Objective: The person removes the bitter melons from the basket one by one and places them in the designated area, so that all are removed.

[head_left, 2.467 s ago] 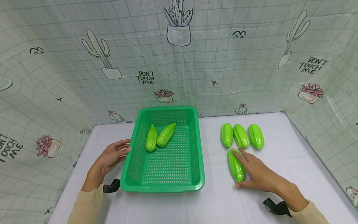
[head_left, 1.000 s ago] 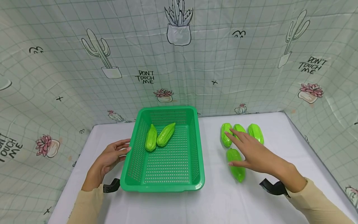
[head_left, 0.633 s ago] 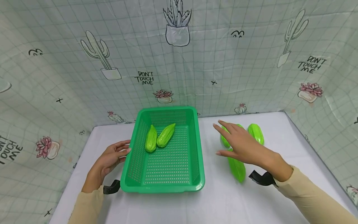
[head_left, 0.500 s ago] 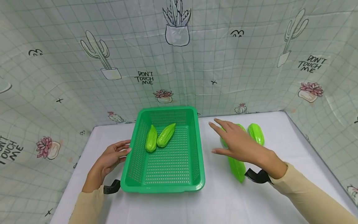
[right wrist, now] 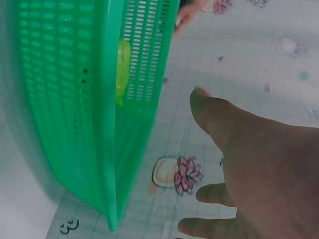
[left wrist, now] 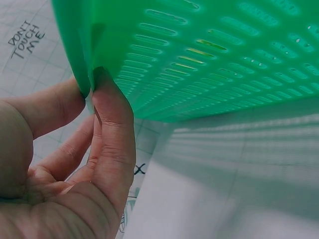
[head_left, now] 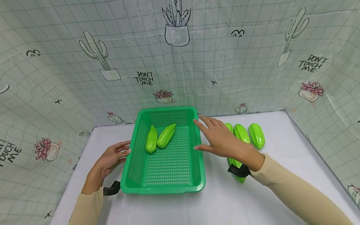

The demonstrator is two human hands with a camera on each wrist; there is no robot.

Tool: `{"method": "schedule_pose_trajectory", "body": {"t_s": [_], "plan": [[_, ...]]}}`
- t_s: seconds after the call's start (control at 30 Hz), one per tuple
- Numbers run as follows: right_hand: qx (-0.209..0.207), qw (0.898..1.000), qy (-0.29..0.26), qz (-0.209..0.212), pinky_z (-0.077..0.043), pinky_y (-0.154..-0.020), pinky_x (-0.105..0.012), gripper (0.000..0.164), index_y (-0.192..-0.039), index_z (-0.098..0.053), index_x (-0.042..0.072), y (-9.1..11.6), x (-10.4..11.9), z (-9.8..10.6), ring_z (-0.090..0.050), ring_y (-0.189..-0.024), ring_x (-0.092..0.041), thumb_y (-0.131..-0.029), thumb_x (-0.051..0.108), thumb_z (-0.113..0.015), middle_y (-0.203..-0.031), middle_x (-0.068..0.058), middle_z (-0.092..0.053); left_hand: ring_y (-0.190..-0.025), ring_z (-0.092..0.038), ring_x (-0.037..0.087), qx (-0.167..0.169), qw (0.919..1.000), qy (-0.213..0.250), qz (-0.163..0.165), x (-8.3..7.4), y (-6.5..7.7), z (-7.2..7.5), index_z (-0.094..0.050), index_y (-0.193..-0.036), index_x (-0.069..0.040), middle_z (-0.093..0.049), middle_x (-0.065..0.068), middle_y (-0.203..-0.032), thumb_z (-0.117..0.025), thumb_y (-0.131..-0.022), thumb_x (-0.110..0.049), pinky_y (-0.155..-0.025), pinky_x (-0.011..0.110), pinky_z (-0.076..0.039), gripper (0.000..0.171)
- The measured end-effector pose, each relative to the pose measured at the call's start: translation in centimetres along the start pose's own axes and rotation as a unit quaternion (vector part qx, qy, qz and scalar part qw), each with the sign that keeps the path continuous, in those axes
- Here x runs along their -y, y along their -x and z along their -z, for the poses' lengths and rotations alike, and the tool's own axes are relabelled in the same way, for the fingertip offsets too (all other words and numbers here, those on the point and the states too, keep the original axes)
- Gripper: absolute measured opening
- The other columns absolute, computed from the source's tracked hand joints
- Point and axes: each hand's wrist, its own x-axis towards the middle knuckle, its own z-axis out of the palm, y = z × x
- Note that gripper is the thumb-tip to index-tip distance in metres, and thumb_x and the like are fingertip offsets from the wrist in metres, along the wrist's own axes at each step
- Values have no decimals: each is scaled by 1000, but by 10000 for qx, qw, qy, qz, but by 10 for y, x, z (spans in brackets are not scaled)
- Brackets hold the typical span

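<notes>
A green plastic basket point(head_left: 168, 189) with slotted walls stands left of the table's middle. Two bright green, ribbed, pointed vegetables point(head_left: 166, 136) lie inside it. My left hand point(head_left: 111, 157) pinches the basket's left rim between thumb and finger, as the left wrist view shows. Over the basket's right rim hovers my right hand point(head_left: 222, 137), fingers spread and holding nothing. In the right wrist view it is apart from the rim. On the right, several more green vegetables point(head_left: 257, 136) lie on the table; my right hand and wrist partly cover some of them.
White cloth covers the table point(head_left: 168, 211). A grid-patterned curtain point(head_left: 208, 62) with printed cacti hangs behind and on both sides. Each wrist carries a black camera mount point(head_left: 112, 188).
My right hand has lifted off the nearest vegetable on the right and moved left to the basket's right rim. My left hand has stayed on the left rim, and the basket has not moved.
</notes>
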Motion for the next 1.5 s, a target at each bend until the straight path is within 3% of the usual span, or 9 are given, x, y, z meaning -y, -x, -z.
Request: {"method": "schedule_pose_trajectory", "body": {"t_s": [0.33, 0.77, 1.03, 1.5], "plan": [[356, 9993, 107, -69, -30, -123, -61, 99, -164, -34, 1, -23, 16, -6, -36, -151, -47, -94, 56, -76, -167, -28, -32, -98, -68, 3, -33, 10000, 28, -20, 1, 1, 0, -31, -162, 7, -60, 4, -130, -56, -110, -6, -86, 23, -58, 60], [1169, 9925, -16, -350, -24, -125, -64, 100, -168, -26, 4, -59, 31, -14, -28, -155, -48, -97, 59, -70, -171, -28, -23, -98, -68, 3, -5, 10000, 33, -54, 0, -1, 0, -30, -162, 8, -59, 6, -133, -56, -110, -5, -85, 24, -59, 60], [1358, 9895, -125, -484, -25, -125, -63, 100, -168, -26, 4, -76, 39, -28, -28, -155, -49, -97, 58, -72, -170, -29, -24, -97, -68, 3, -46, 9999, 101, -46, 0, 0, 0, -31, -162, 8, -60, 4, -130, -59, -109, -7, -84, 24, -59, 61], [2108, 9712, 296, -1066, -27, -126, -57, 99, -168, -26, 6, -113, 56, -50, -31, -155, -45, -98, 65, -65, -168, -26, -31, -96, -68, 3, -8, 9999, 126, -77, 0, 2, -1, -30, -161, 9, -63, -2, -123, -58, -109, -5, -83, 24, -59, 60]]}}
